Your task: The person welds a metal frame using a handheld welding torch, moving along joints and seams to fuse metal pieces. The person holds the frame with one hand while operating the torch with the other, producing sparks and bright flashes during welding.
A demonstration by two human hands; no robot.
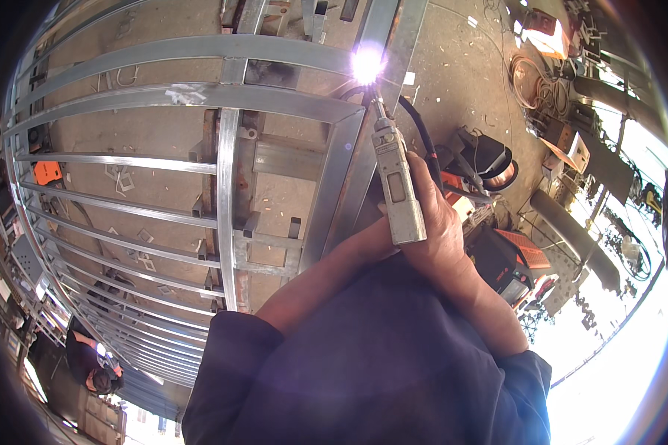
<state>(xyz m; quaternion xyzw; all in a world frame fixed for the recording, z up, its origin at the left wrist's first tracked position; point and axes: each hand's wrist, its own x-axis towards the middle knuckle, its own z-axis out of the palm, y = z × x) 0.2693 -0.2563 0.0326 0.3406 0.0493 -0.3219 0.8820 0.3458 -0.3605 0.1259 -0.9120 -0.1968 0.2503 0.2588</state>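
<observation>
My right hand point(439, 222) is closed around a grey, boxy welding gun point(398, 182) with a slim metal nozzle. At the nozzle's tip a brilliant white-violet glare point(368, 65) burns on a joint of the silvery square-tube steel frame point(343, 141). The glare hides the seam itself. My left hand point(381, 231) reaches across under the gun near my right wrist, its fingers out of sight behind the gun and right hand. A black cable point(421, 126) curves down beside the gun.
Long parallel steel bars point(137, 199) fill the left side. To the right lie a black welding helmet point(482, 150), an orange-and-black machine point(508, 267), a coiled hose point(531, 81) and a grey cylinder point(571, 233). Another person point(89, 363) works at the far lower left, beside a bright spot.
</observation>
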